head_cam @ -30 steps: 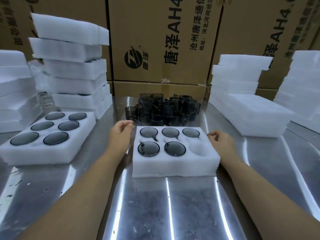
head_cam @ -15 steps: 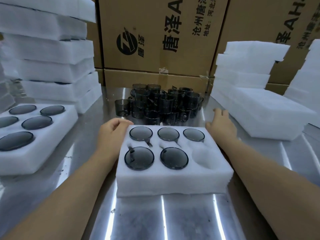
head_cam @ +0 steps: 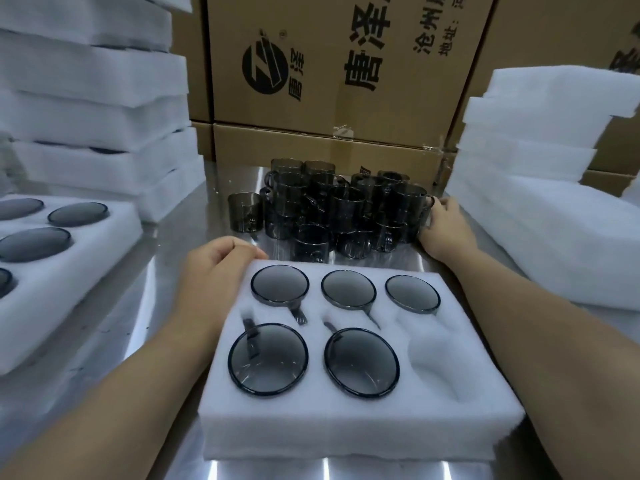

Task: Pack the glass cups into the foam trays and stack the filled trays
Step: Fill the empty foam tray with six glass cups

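Right hand (head_cam: 446, 230) is at the right edge of the loose glass cups (head_cam: 332, 209), fingers touching the outermost cup (head_cam: 408, 206). The fingertips are masked by dark glass, so I can't tell if it has a grip. Left hand (head_cam: 214, 268) has its fingers curled over the far-left corner of the foam tray (head_cam: 346, 427). The tray holds five cups. The one empty pocket (head_cam: 436, 362) lies nearer the person than the right hand and slightly to its left, so the right hand is the nearer one. The cup's handle direction is hard to read in the clutter.

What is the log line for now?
foam tray: five cups, one slot empty; left hand: holds tray corner; right hand: at loose cups
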